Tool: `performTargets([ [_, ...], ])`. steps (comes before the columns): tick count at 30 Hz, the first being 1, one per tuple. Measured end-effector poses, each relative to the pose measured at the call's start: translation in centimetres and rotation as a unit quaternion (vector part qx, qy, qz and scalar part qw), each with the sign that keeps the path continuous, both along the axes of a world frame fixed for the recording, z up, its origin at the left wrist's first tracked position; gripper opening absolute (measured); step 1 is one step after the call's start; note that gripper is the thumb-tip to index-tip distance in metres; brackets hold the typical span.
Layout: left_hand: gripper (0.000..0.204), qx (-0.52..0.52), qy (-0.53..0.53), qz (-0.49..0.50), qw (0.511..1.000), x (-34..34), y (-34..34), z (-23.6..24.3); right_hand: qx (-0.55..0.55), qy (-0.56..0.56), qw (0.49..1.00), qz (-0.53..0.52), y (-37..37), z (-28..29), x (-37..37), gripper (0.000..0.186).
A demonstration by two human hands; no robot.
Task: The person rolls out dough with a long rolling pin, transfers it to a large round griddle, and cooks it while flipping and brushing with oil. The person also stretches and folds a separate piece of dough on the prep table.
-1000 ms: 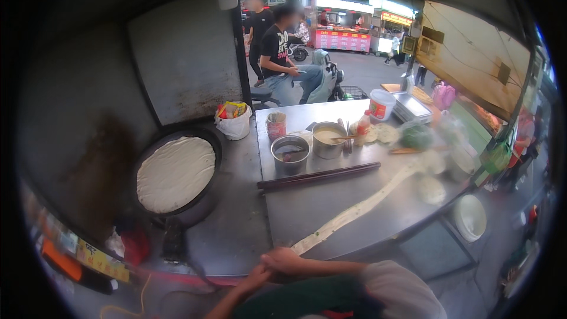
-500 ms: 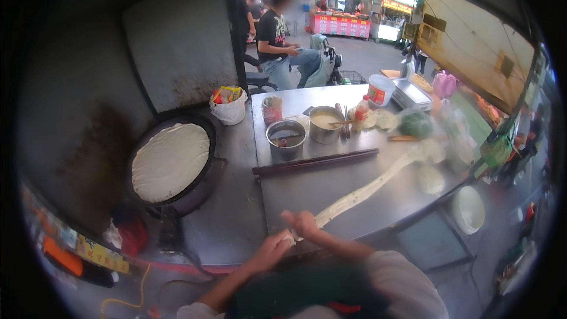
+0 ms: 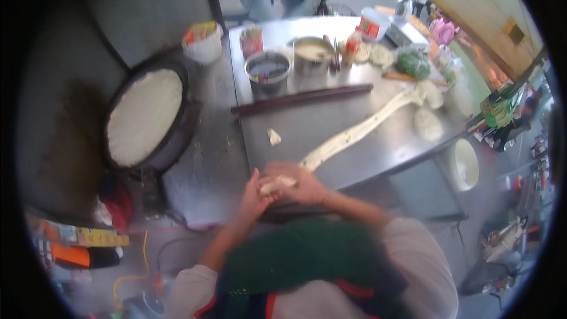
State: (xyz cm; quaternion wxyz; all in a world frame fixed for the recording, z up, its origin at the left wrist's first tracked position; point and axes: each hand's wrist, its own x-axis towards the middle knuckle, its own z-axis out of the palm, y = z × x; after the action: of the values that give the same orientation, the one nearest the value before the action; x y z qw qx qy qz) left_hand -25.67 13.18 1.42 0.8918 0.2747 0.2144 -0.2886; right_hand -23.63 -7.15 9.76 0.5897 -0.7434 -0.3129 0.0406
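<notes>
At the near edge of the steel counter [image 3: 230, 180], my left hand [image 3: 255, 198] is closed around a lump of dough [image 3: 277, 185]. My right hand [image 3: 304, 184] is curled over the lump's other side, somewhat blurred. Just beyond the right hand lies the near end of a long dough strip [image 3: 354, 133] with dark flecks, which stretches away to the far right. A small torn piece of dough [image 3: 273, 137] rests by itself on the metal beyond my hands. Farther off, a long dark rolling pin [image 3: 301, 99] lies across the counter.
On the left, a round black pan [image 3: 184, 103] holds a flat dough sheet [image 3: 144, 118]. Two metal pots [image 3: 267, 85], a sauce bottle [image 3: 352, 47] and a tub [image 3: 373, 23] stand at the back. Dough rounds [image 3: 428, 124] lie at right. A white bucket [image 3: 463, 164] stands beyond the counter's right edge.
My view has tilted down. The small dough piece now shows on the counter. My hands have come together around a dough lump, off the strip's near end.
</notes>
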Motion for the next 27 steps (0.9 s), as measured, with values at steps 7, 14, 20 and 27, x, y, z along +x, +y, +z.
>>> performTargets([
  [7, 0.036, 0.345, -0.068, 0.032, 0.936, -1.2, -3.2, -1.5, -0.408, -0.144, 0.892, -0.130, -12.3, -6.7, 2.5, 0.073],
  [14, 0.029, 0.409, -0.132, 0.136, 0.893, -0.7, 4.0, 0.1, -0.429, -0.190, 0.877, -0.108, -9.1, -10.1, 2.7, 0.072],
  [20, 0.026, 0.437, -0.074, 0.066, 0.894, -4.7, 10.4, -1.7, -0.431, -0.180, 0.869, -0.165, -3.9, -9.5, 1.3, 0.073],
  [27, 0.029, 0.320, -0.088, 0.041, 0.943, -5.0, 5.3, -2.7, -0.410, -0.199, 0.890, -0.001, 3.1, -7.8, -1.9, 0.069],
])
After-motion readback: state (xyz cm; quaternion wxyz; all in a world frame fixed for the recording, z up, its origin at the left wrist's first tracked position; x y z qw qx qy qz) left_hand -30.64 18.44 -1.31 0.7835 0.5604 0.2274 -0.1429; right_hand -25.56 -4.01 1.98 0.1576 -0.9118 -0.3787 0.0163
